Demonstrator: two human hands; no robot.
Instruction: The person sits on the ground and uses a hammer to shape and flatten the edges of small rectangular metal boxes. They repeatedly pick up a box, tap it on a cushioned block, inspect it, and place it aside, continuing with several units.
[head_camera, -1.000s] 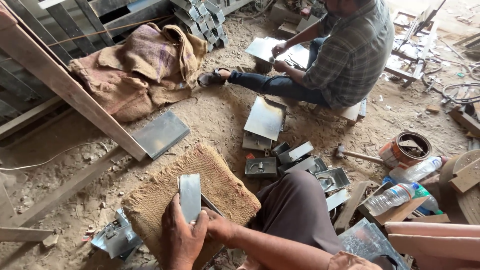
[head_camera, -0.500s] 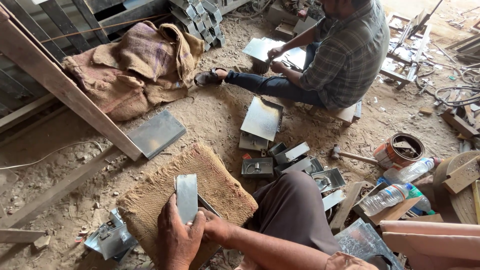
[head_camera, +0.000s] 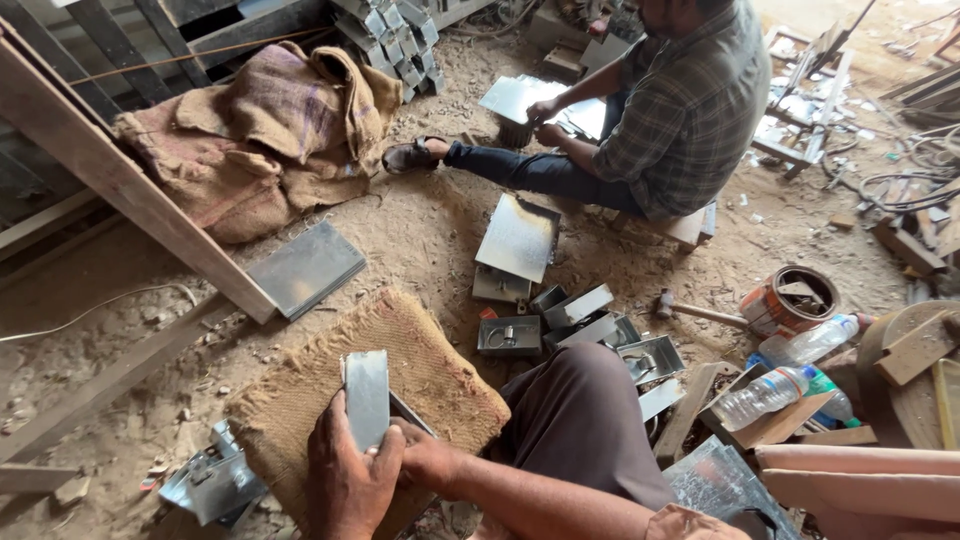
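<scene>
While pressed flat on the burlap mat (head_camera: 420, 370), held down near the mat's near edge: a narrow metal strip (head_camera: 366, 398), upright in the view, its lower end pinched between both hands. Left hand (head_camera: 345, 480) clamped on the strip's lower left side, thumb up along its edge. Right hand (head_camera: 425, 455) closed on the lower right side, fingers touching a second, darker piece of metal that pokes out from under the strip. Hands together, touching or nearly so at the strip's base.

Beside the mat's left corner, on the dirt floor (head_camera: 420, 240): a crumpled heap of bent sheet metal (head_camera: 212, 483). Past the far edge, a flat grey plate (head_camera: 306, 266) against a slanting wooden beam (head_camera: 120, 180). To the right of the mat, a cluster of small folded metal boxes (head_camera: 575, 325) with a larger sheet (head_camera: 518, 238) behind. Farther right, a hammer (head_camera: 700, 312), a rusty tin (head_camera: 790, 298) and two plastic bottles (head_camera: 775, 395). At the far side, another person in a checked shirt (head_camera: 690, 100), seated, both hands on a metal sheet.
</scene>
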